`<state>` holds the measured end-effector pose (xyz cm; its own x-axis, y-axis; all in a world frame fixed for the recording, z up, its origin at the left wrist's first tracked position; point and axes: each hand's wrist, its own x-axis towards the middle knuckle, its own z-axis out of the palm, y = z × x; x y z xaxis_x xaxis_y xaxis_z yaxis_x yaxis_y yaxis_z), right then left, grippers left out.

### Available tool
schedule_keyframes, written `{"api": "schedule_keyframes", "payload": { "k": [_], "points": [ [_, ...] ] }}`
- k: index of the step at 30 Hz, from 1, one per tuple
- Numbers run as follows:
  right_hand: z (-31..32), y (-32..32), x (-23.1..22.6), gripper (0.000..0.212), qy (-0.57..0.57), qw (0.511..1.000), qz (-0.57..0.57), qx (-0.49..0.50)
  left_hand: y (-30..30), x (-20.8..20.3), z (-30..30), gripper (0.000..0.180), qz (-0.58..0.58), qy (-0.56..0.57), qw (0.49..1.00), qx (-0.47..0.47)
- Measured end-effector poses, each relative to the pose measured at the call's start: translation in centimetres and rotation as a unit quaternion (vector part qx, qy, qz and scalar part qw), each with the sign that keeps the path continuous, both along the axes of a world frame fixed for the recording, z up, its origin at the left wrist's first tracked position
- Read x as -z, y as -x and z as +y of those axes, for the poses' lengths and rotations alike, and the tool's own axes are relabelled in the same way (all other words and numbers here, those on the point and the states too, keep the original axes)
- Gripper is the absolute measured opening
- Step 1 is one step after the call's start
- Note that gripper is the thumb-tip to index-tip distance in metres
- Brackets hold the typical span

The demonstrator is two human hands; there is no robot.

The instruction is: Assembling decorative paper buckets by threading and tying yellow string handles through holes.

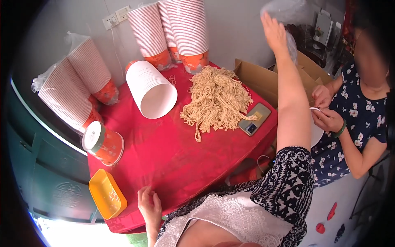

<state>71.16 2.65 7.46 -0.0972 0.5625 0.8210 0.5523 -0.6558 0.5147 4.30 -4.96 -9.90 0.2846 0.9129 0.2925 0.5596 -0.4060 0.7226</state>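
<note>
A red table (164, 156) carries cup stacks (173, 33), a noodle pile (218, 101), a phone (254, 119) and a yellow tray (107, 193). The right hand (273, 35), raised high, grips a clear bag (288, 12). The left hand (149, 206) rests loosely curled on the table's near edge, holding nothing.

A small food-packing workroom: stacked paper cups (181, 29) stand far along the wall behind a red-clothed table (164, 156) heaped with raw noodles (218, 99).
</note>
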Motion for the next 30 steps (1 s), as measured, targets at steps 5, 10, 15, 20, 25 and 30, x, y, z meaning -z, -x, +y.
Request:
{"api": "schedule_keyframes", "payload": {
  "k": [5,10,15,20,25,30],
  "points": [
    [-1.6,-3.3,9.9,0.032,0.179,0.939,0.278,0.098,0.6,3.0,-1.3,0.027,0.003,-0.082,0.997,0.013],
    [-2.9,-3.8,14.8,0.05,0.234,0.766,0.577,0.158,0.8,4.1,-2.2,0.025,-0.015,-0.092,0.996,-0.009],
    [-5.5,-4.5,19.7,0.06,0.202,0.695,0.66,0.2,0.0,3.9,-2.2,0.024,-0.055,-0.07,0.996,-0.001],
    [-4.9,-4.8,20.8,0.049,0.299,0.701,0.598,0.248,0.1,3.2,-2.7,0.023,-0.047,-0.094,0.994,-0.019],
    [-5.8,-6.2,22.7,0.041,0.395,0.652,0.578,0.292,-0.5,3.3,-2.8,0.022,-0.055,-0.084,0.995,-0.027],
    [-6.3,-3.1,22.0,0.04,0.333,0.639,0.633,0.284,-0.1,3.3,-3.3,0.021,-0.055,-0.076,0.995,-0.032]
  ]
}}
